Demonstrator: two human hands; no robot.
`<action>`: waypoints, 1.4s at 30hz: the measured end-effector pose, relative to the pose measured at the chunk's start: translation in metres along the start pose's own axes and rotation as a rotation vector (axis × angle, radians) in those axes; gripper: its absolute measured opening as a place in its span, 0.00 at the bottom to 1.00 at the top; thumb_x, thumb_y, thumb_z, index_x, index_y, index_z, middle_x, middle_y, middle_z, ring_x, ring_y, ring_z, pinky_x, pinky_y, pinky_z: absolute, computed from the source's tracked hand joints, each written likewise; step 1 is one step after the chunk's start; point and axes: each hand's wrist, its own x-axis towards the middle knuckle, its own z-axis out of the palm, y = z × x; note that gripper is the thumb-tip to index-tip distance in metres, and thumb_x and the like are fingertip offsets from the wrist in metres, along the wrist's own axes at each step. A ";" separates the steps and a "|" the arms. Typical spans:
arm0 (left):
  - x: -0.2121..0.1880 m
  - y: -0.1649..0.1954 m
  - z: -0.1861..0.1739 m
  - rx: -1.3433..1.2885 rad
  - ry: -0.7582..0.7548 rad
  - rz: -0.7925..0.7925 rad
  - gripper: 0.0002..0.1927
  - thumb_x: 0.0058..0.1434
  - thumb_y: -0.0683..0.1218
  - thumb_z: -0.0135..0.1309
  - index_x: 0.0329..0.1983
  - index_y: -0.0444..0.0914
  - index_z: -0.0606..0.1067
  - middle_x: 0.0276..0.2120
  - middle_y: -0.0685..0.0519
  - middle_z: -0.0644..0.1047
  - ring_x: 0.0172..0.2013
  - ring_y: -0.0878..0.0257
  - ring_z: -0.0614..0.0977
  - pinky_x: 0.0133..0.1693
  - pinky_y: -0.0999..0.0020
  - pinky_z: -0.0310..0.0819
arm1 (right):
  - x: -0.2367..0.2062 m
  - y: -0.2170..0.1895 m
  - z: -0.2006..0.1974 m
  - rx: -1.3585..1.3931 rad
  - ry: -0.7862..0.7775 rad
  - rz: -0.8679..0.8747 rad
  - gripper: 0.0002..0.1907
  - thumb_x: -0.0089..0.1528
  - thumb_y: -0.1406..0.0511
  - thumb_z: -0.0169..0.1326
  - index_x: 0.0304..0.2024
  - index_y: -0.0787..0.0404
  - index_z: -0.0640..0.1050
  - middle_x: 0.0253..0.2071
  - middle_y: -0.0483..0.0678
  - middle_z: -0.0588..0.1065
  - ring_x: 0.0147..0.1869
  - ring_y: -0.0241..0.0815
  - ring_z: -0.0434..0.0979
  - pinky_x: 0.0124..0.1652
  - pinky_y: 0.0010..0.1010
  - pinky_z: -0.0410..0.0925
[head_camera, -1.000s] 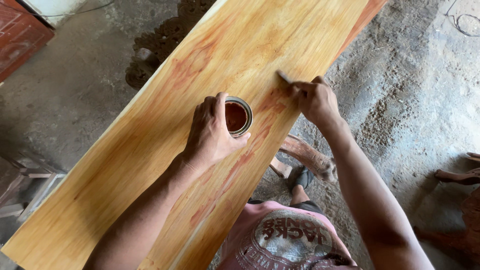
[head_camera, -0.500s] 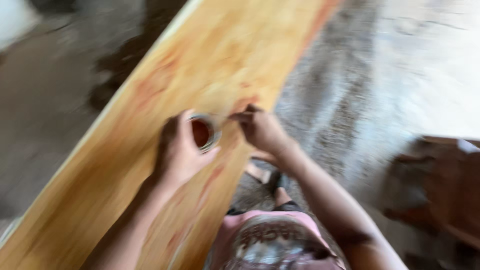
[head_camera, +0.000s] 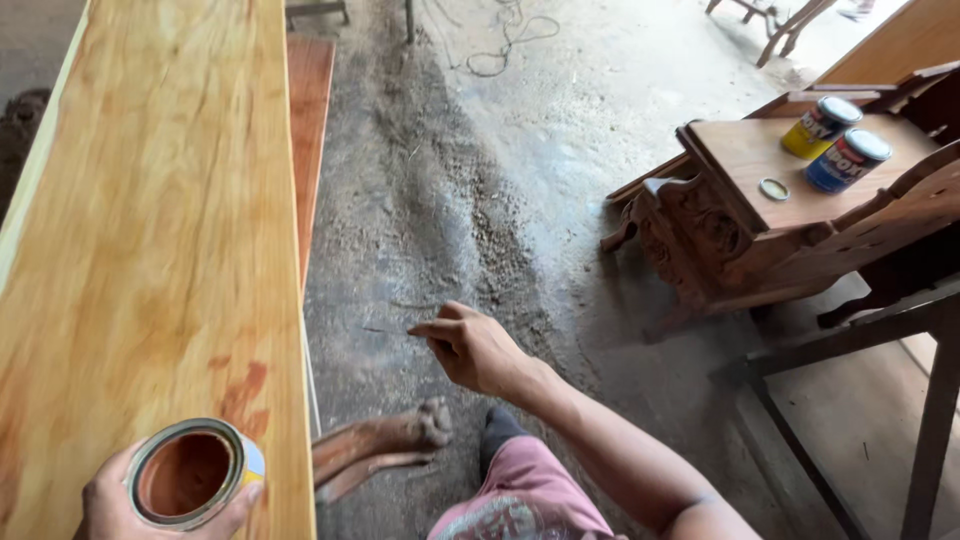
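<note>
— Yellow-orange wood: what lies on the left?

— A long plank (head_camera: 150, 230), grain running away from us, with reddish smears near its close end. A darker red board (head_camera: 310, 110) lies just beside its far edge.

— And the hands?

— The left hand (head_camera: 150, 505) is wrapped around a small open tin (head_camera: 195, 472) of red-brown paste, held over the plank's near corner. The right hand (head_camera: 470, 348) hovers above the dusty concrete floor (head_camera: 470, 180), fingers pinched together on a thin sliver — too small to identify.

— To the right?

— A carved wooden stool (head_camera: 740, 210) carrying a yellow can (head_camera: 820, 125), a blue can (head_camera: 848, 160) and a loose lid (head_camera: 773, 189).
</note>
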 end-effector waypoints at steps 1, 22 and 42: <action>0.020 0.009 0.009 -0.005 -0.030 0.000 0.30 0.33 0.43 0.76 0.42 0.30 0.79 0.35 0.46 0.86 0.38 0.61 0.88 0.46 0.64 0.82 | 0.002 0.009 -0.009 -0.002 0.006 0.004 0.15 0.62 0.72 0.55 0.50 0.55 0.83 0.34 0.51 0.75 0.38 0.52 0.78 0.37 0.41 0.72; 0.255 0.219 0.366 0.036 -0.062 0.152 0.51 0.31 0.51 0.77 0.59 0.35 0.67 0.45 0.43 0.82 0.46 0.51 0.85 0.46 0.59 0.80 | -0.034 0.299 -0.239 0.060 0.336 0.680 0.12 0.63 0.70 0.56 0.48 0.58 0.83 0.31 0.50 0.73 0.28 0.43 0.70 0.30 0.35 0.65; 0.432 0.190 0.382 0.033 -0.012 0.023 0.51 0.34 0.50 0.77 0.61 0.34 0.66 0.47 0.43 0.80 0.48 0.54 0.84 0.49 0.60 0.79 | 0.133 0.392 -0.259 -0.010 0.280 0.559 0.12 0.63 0.69 0.56 0.48 0.56 0.83 0.34 0.52 0.76 0.32 0.48 0.76 0.31 0.39 0.69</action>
